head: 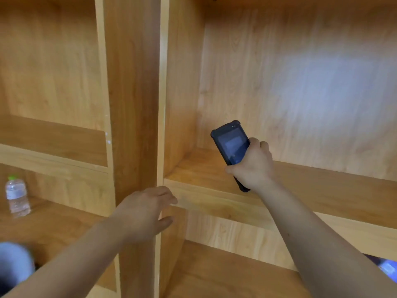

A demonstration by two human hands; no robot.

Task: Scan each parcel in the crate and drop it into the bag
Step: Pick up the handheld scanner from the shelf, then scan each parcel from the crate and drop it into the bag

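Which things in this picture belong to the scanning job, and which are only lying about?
For the job: scanner, gripped by the right hand; left hand, open and holding nothing.
Lying about: wooden shelves; water bottle standing on one, at the left.
No crate, parcel or bag clearly shows.

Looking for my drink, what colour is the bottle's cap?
Light green cap, clearest in the head view.

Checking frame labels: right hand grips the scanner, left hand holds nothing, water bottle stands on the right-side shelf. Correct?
One error: the water bottle stands on the left-side shelf, not the right-side one, as the head view shows. The rest holds: the right hand grips the scanner, and the left hand holds nothing.
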